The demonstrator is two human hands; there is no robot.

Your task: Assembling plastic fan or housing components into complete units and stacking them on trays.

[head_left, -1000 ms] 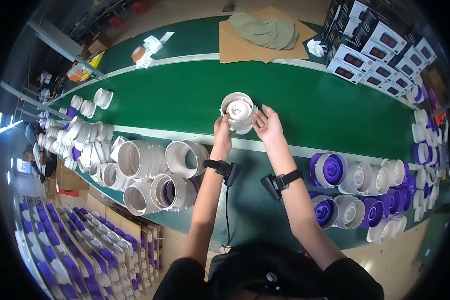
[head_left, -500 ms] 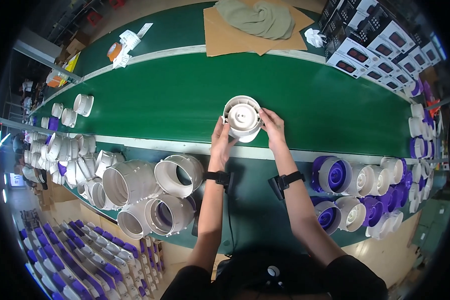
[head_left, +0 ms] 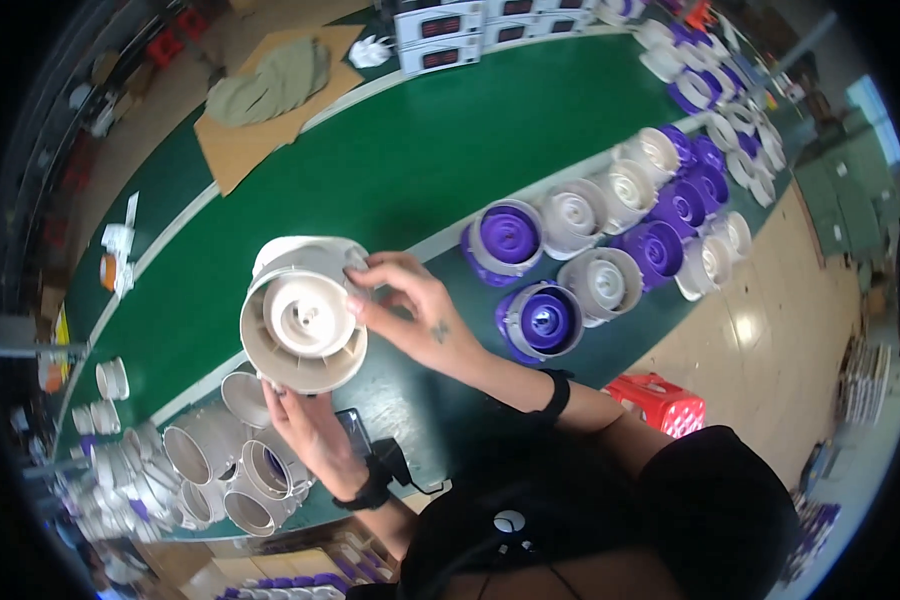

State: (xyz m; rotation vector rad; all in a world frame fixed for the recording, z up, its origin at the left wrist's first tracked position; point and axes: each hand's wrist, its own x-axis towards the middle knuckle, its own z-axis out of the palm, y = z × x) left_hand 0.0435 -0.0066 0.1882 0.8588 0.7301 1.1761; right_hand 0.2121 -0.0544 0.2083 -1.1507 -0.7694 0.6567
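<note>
A round white plastic housing [head_left: 308, 318] with a disc-shaped hub and ribs inside is held up in both hands, its open face turned toward me. My left hand [head_left: 312, 435] grips the lower rim from below, with part of the fingers hidden behind the housing. On the other side, my right hand [head_left: 415, 310] pinches the edge with thumb and fingers. Closest to my left hand are several empty whitish rings [head_left: 205, 445] on the table. Beyond my right hand stand housings with white or purple hubs, such as a purple one [head_left: 510, 237].
A green conveyor belt [head_left: 400, 170] runs across the far side. Brown cardboard [head_left: 225, 155] with a folded cloth [head_left: 275, 85] lies beyond it, near stacked boxes [head_left: 440, 40]. A dark phone [head_left: 353, 432] rests beside my left wrist. A red stool [head_left: 660, 400] stands at the right.
My view has swung to the right and tilted. The housing has come off the belt area, closer to me, and is tipped with its inside facing me. Both hands still hold it.
</note>
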